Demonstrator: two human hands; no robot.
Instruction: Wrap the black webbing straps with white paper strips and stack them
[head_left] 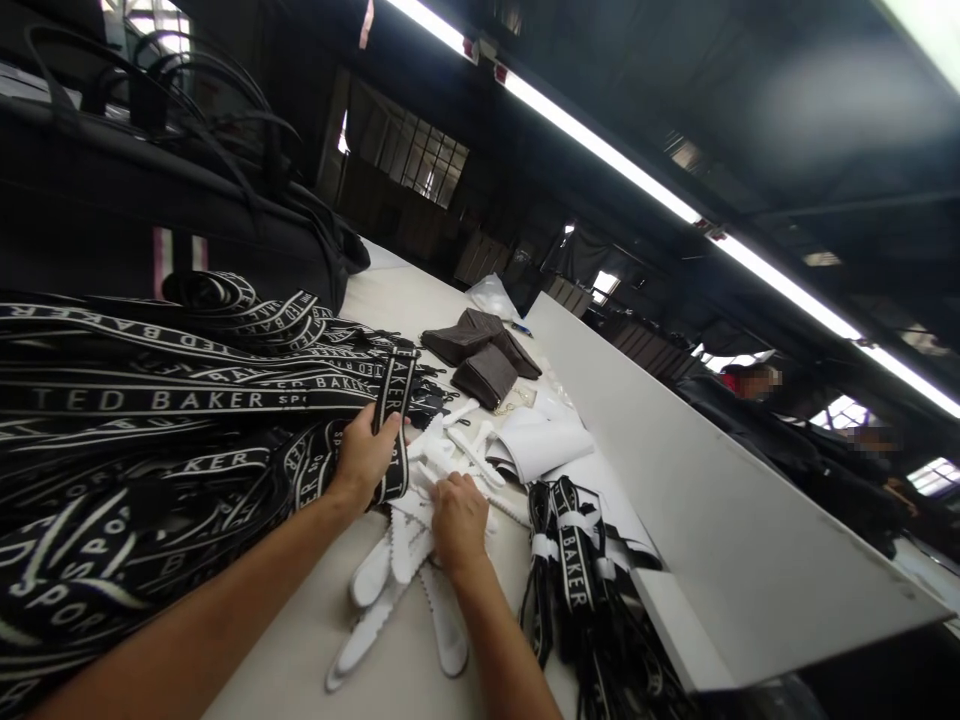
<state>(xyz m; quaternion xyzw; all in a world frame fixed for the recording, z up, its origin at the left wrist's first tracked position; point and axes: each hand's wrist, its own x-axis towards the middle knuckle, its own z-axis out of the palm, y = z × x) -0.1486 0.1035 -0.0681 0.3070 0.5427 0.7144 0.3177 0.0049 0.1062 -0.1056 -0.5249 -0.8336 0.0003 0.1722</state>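
- Head view: shows two bare hands close together above a pale table (pixel 285 645), with both forearms angled up from the lower edge.
- Grasps, in the left hand (pixel 364 458), a black strap (pixel 397 385) with pale lettering, pinched between thumb and fingers, folded over, upright above the thumb and dangling beside the fingertips.
- Rests the right hand (pixel 459 515) on a heap of white toothed strips (pixel 373 575), with fingers curled downward; cannot tell whether clasped around any strip, owing to hidden fingertips.
- Shows those strips between and beneath the hands, fanned out nearer than the right hand with rounded ends, and scattered just beyond the fingers too.
- Includes, left of the left hand, a long pile of straps (pixel 150 398) in the same black, printed TED BAKER and SPORT, spread close up to the left wrist.
- Bears a strap roll (pixel 208 290) on top of that pile, beyond and left of the left hand.
- Shows, just right of the right wrist, strap bundles (pixel 574 570) bound with white bands (pixel 545 547).
- Includes, beyond the right hand, white sheets (pixel 544 445), partly curled, and farther off dark brown pouches (pixel 486 375) near a clear plastic bag (pixel 496 297).
- Shows a large black bag (pixel 90 240) far beyond the left hand.
- Includes, well right of both hands, a white panel (pixel 720 490), with other people (pixel 739 382) past it.
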